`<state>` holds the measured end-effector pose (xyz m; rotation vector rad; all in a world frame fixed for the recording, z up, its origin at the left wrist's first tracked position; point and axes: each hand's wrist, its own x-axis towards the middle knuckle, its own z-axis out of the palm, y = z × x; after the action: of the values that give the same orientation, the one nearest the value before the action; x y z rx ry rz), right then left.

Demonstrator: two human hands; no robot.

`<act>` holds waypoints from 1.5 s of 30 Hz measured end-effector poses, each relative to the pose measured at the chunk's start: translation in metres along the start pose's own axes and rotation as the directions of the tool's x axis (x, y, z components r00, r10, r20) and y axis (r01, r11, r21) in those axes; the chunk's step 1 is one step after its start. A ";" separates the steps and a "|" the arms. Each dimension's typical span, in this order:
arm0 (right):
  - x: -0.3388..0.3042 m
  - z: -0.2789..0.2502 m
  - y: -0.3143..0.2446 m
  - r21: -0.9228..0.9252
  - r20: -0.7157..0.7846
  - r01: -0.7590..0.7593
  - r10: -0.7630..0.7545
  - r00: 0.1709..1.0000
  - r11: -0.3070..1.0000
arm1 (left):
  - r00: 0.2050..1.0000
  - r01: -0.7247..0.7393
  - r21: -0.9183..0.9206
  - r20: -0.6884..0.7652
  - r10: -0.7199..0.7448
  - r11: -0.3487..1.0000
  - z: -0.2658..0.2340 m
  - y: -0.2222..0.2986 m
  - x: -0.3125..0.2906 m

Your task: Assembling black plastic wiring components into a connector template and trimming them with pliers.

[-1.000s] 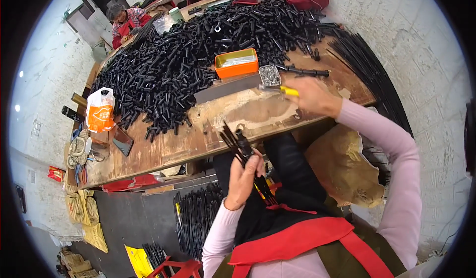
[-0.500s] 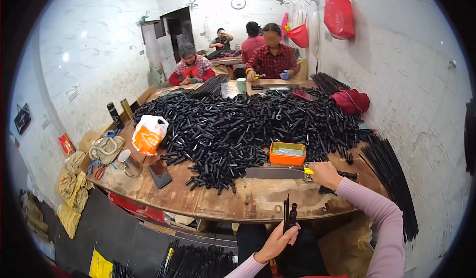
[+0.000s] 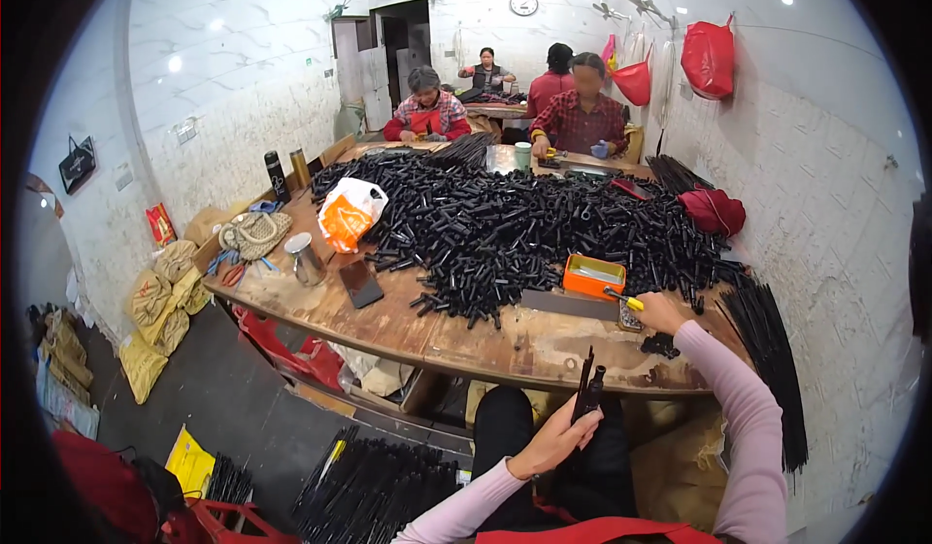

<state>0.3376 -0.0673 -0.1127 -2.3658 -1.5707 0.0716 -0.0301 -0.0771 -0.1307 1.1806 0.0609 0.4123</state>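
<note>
A black tubular piece [image 3: 596,377] and some thin black rods [image 3: 585,369] stand nearly upright in the left hand [image 3: 561,437], its fingers wrapped around them, on the wearer's side of the orange box [image 3: 587,285]. That box holds pale, flat pieces. At its near right corner, the right hand [image 3: 662,313] has its fingers curled around a yellow-handled tool [image 3: 634,303]; whether the tool's tip touches the box, I cannot tell. Just right of the box and nearer the wearer, partly covered by the tool, a small tray [image 3: 630,328] contains tiny metallic bits. Beyond and left of the box spreads a heap of black tubes [image 3: 466,224]. Farther left of it are a white-and-orange plastic bag [image 3: 351,216] and a metal mug [image 3: 309,263], their contents not discernible.
</note>
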 end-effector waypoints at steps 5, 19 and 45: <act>-0.002 0.009 0.005 0.032 -0.063 -0.045 0.047 0.997 0.998 | 0.996 -0.049 0.039 -0.071 0.052 0.998 0.003 0.005 -0.023; -0.108 0.005 -0.109 0.966 0.239 -0.252 0.180 0.954 0.057 | 0.997 -0.055 -0.009 -0.056 0.054 0.998 -0.023 -0.001 -0.002; -0.209 0.015 -0.148 0.999 0.016 -0.017 -0.019 1.000 -0.044 | 0.999 -0.022 0.136 -0.046 0.028 0.990 0.013 0.004 0.000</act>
<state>0.1190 -0.2008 -0.1119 -1.0288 -0.8099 0.9439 -0.0278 -0.0867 -0.1218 1.3068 0.1176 0.4646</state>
